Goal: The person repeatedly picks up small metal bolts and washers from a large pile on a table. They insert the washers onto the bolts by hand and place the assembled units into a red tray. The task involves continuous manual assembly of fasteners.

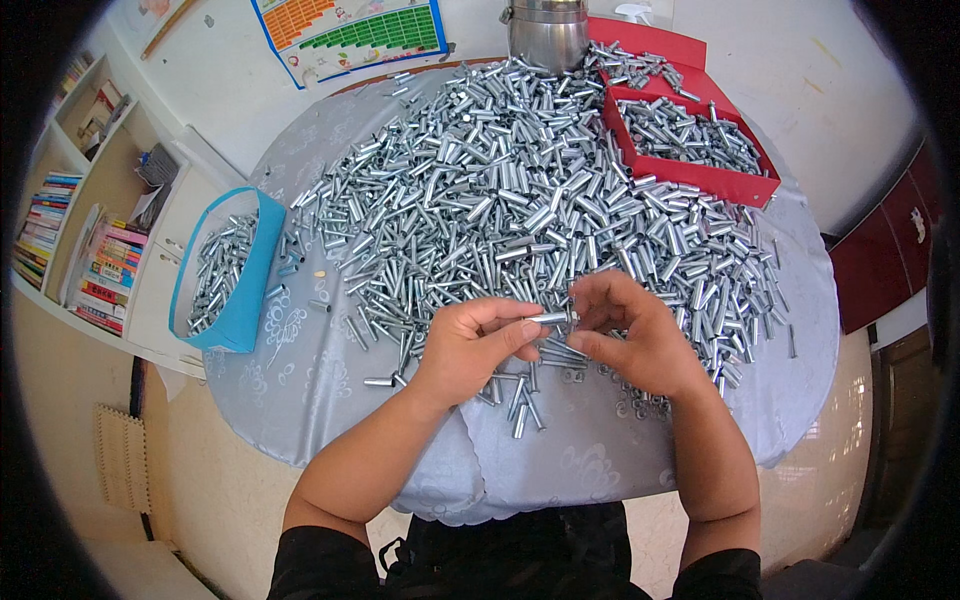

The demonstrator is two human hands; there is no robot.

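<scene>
I hold a small silver metal tube (549,318) between my two hands, just above the near edge of the tabletop (330,390). My left hand (470,345) pinches one end with thumb and forefinger, and my right hand (632,335) closes its fingertips on the other end. A big heap of metal tubes (520,190) lies just beyond. A blue box (240,300) of tubes stands at my left, a red tray (700,175) at far right.
</scene>
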